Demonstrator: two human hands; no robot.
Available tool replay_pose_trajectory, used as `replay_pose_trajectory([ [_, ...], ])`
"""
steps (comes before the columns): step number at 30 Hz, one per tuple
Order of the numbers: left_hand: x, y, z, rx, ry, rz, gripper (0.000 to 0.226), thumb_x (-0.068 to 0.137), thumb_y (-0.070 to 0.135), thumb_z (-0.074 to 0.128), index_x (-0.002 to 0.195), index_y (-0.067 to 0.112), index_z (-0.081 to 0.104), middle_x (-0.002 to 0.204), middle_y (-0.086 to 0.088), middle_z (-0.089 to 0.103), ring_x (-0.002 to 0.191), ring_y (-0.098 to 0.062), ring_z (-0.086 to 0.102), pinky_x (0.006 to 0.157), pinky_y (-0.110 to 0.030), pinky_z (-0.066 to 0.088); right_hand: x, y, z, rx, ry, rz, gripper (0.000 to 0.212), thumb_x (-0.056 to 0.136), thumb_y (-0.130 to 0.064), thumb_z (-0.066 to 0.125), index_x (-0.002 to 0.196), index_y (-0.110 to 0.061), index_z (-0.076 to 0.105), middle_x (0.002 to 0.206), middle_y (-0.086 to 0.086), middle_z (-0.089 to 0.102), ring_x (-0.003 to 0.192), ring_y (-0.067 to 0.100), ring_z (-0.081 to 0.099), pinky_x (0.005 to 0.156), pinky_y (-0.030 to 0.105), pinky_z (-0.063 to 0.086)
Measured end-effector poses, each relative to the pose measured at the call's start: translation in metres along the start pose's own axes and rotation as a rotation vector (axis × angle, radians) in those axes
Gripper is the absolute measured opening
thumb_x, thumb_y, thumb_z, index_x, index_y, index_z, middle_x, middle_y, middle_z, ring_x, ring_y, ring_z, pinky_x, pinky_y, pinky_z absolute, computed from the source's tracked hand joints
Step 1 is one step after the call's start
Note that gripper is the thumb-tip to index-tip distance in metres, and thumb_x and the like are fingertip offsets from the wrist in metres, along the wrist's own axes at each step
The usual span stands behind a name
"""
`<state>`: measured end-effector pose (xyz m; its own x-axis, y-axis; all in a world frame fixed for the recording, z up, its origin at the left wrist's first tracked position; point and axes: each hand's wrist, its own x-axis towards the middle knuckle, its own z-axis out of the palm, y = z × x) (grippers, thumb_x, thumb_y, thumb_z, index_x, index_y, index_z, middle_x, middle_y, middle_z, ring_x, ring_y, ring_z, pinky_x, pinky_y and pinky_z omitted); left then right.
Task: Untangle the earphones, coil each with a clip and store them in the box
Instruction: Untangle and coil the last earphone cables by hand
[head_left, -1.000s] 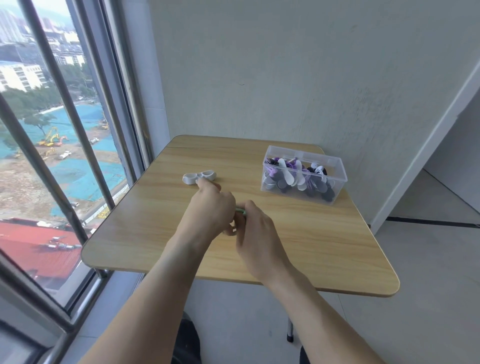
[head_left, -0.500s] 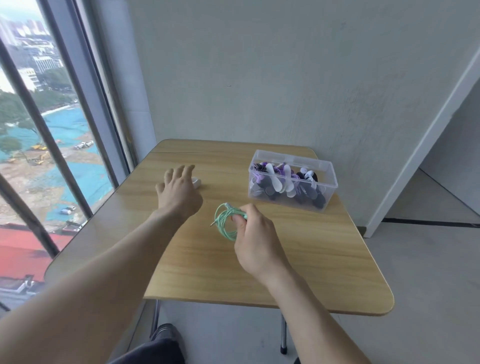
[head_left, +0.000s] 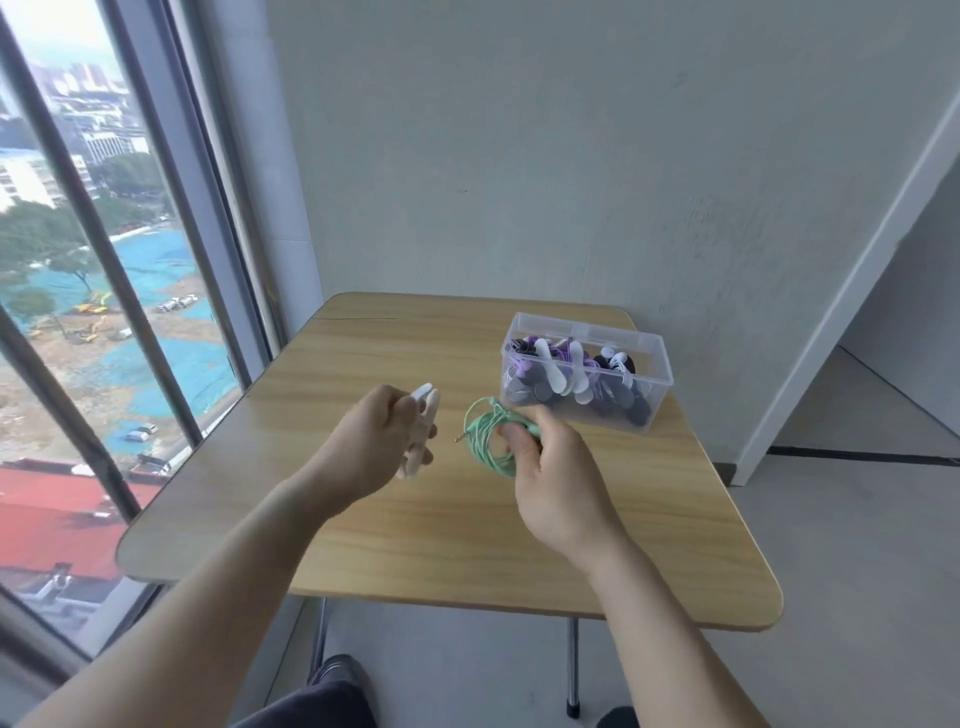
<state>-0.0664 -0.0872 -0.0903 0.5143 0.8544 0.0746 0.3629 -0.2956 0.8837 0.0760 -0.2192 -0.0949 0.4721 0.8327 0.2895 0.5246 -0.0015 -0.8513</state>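
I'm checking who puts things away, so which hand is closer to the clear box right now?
Right. The right hand, holding the green earphone coil, sits just in front of the clear box. The left hand, holding the white clip, is farther left.

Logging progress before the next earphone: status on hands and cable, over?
Left hand holds white clip. Right hand grips coiled green earphones, not yet clipped. Box open beside them, nothing in the way.
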Motion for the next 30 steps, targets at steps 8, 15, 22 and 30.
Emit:
replay_pose_trajectory([
  [8, -0.057, 0.04, 0.025, -0.546, -0.258, -0.099, 0.043, 0.104, 0.039, 0.045, 0.073, 0.012, 0.059, 0.066, -0.005, 0.045, 0.049, -0.017, 0.03, 0.045, -0.024, 0.028, -0.01, -0.013, -0.018, 0.26, -0.073, 0.076, 0.017, 0.105, -0.018, 0.049, 0.109, -0.014, 0.065, 0.069, -0.014, 0.059, 0.053, 0.0, 0.051, 0.053, 0.016, 0.043],
  [15, -0.059, 0.035, 0.021, -0.554, -0.315, -0.052, 0.041, 0.093, 0.047, 0.062, 0.089, 0.008, 0.072, 0.077, -0.009, 0.063, 0.062, -0.016, 0.051, 0.063, -0.025, 0.042, -0.013, -0.01, -0.024, 0.265, -0.087, 0.068, 0.02, 0.104, -0.017, 0.049, 0.117, -0.012, 0.064, 0.073, -0.01, 0.059, 0.055, -0.001, 0.052, 0.054, 0.014, 0.044],
  [22, -0.059, 0.033, 0.016, -0.813, -0.376, -0.116, 0.024, 0.079, 0.022, 0.069, 0.093, 0.003, 0.068, 0.075, -0.009, 0.057, 0.066, -0.013, 0.056, 0.053, -0.022, 0.043, -0.016, -0.013, -0.026, 0.378, -0.144, 0.031, 0.018, 0.104, -0.015, 0.05, 0.112, -0.011, 0.065, 0.07, -0.005, 0.056, 0.056, 0.012, 0.045, 0.054, 0.021, 0.041],
  [30, -0.063, 0.034, 0.025, -0.773, -0.31, -0.101, 0.026, 0.062, 0.022, 0.079, 0.076, 0.007, 0.064, 0.063, -0.01, 0.05, 0.056, -0.018, 0.042, 0.051, -0.027, 0.028, -0.018, -0.013, -0.024, 0.249, -0.132, -0.013, 0.017, 0.103, -0.018, 0.051, 0.113, -0.015, 0.065, 0.067, -0.011, 0.058, 0.053, 0.004, 0.048, 0.054, 0.018, 0.042],
])
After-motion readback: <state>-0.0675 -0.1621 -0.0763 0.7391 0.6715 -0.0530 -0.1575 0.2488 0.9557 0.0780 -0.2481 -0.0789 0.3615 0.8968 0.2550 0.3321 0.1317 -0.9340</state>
